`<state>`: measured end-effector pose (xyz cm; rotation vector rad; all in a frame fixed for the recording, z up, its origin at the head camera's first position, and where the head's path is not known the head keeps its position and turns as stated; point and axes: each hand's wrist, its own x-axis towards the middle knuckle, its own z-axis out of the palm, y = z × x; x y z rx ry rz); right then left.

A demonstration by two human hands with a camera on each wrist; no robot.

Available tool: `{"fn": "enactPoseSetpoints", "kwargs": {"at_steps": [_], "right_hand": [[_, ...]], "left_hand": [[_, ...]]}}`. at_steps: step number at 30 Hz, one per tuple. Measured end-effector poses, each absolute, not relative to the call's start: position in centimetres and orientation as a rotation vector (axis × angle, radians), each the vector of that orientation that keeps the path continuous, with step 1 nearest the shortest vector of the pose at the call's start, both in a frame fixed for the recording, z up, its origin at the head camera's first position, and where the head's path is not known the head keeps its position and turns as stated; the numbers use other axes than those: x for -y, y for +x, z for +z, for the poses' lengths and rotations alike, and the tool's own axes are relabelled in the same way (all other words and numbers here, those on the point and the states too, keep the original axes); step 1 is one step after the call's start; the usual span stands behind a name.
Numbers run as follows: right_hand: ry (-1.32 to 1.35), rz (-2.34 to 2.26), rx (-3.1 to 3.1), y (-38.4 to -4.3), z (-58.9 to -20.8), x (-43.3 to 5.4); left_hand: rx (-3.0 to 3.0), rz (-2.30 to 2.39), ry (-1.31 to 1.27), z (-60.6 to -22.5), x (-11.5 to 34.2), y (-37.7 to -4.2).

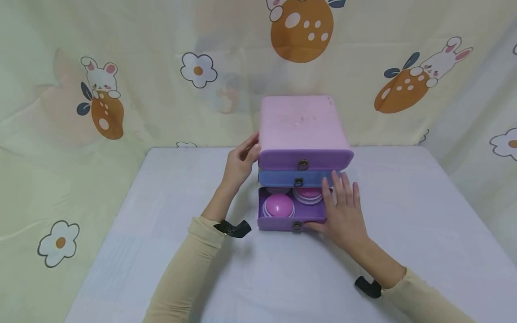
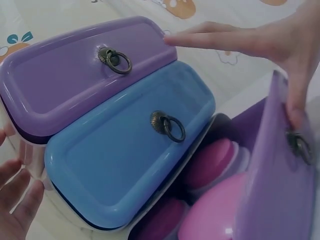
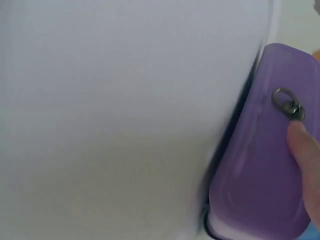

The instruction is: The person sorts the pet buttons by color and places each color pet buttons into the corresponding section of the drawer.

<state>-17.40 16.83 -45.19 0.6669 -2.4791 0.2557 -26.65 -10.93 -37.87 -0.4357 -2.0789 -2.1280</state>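
Note:
A small chest of drawers (image 1: 300, 123) has a pink top and purple, blue and purple drawer fronts with bronze ring pulls. Its bottom drawer (image 1: 272, 224) is pulled out. Inside sit round white-rimmed things with domed pink tops (image 1: 279, 205), partly covered by the drawers above. My left hand (image 1: 239, 163) rests its fingers against the chest's left side. With the fingers of my right hand (image 1: 345, 220) straight and spread over the drawer's right side, my thumb (image 3: 302, 150) presses on the drawer front beside its ring pull (image 3: 289, 105).
The chest stands at the back of a table with a white cloth (image 1: 169, 202). Right behind it hangs a pale curtain (image 1: 226, 116) printed with rabbits and flowers. The blue middle drawer (image 2: 125, 150) and top purple drawer (image 2: 75, 75) are pushed in.

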Motion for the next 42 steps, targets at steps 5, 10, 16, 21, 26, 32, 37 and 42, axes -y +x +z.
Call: {"fn": "enactPoseSetpoints", "kwargs": {"at_steps": [5,10,16,21,26,32,37,42], "right_hand": [[0.400,0.496,2.583,-17.6,-45.7,-16.8],[0.206,0.777,2.720,-17.7,-46.1,-16.4],[0.129,0.994,2.751,-18.7,-46.4,-16.3],[0.005,1.020,2.768,-19.2,-46.7,-16.4],[-0.065,1.048,2.727,-20.1,-47.1,-16.4],[-0.137,1.055,2.707,-20.9,-47.5,-16.2],[-0.170,1.053,2.705,-21.2,-47.4,-16.1],[-0.162,1.045,2.700,-21.5,-47.5,-16.1]], "left_hand": [[2.077,-2.129,-0.425,-39.0,11.0,-27.6],[2.074,-2.104,-0.419,-39.2,10.9,-27.6],[2.073,-2.109,-0.427,-39.4,11.0,-27.7],[2.090,-2.090,-0.423,-39.3,11.0,-27.6],[2.100,-2.078,-0.419,-39.2,11.0,-27.5],[2.103,-2.079,-0.417,-39.5,10.9,-27.6],[2.097,-2.076,-0.424,-39.5,10.9,-27.6],[2.088,-2.078,-0.430,-39.5,11.0,-27.6]]}}
